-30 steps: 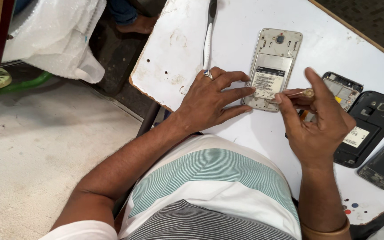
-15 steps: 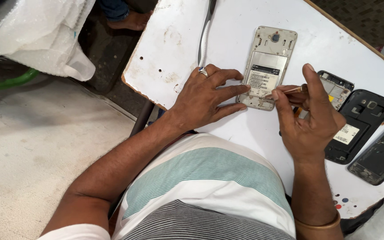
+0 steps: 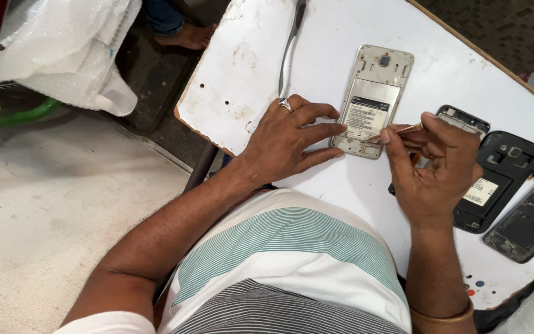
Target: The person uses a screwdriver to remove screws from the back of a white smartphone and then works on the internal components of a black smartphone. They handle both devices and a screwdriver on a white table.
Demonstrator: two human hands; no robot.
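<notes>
I see the opened gold phone [image 3: 371, 102] lying back-up on the white tabletop [image 3: 335, 37], its rear cover off and a labelled battery exposed. My left hand [image 3: 288, 139] lies flat, fingers spread, with the fingertips [image 3: 339, 128] pressed against the phone's near long edge to pin it in place. A ring [image 3: 285, 105] sits on one finger of that hand.

My right hand [image 3: 431, 167] is closed in a pinch on a thin metal tool [image 3: 403, 130], thumb against curled fingers. The tool tip meets the lower corner of the phone, just ahead of the thumb. I cannot tell whether it is a driver or a pry pick.

Beyond the right hand, toward its outer side, lie three dark phone shells [image 3: 502, 179], one partly hidden under the knuckles. A slim grey tool [image 3: 288, 46] rests ahead of the left hand.

Handling judgement: the phone is light, rigid and thin, and it will slide easily on the smooth tabletop unless held down. The exposed board and battery look fragile; contact belongs on the metal frame edges, not on the open interior. The best hold is along the two long sides, or flat downward pressure at the frame border as the left hand now applies. The tool is slender and likely slips if the tip is loaded sideways.
</notes>
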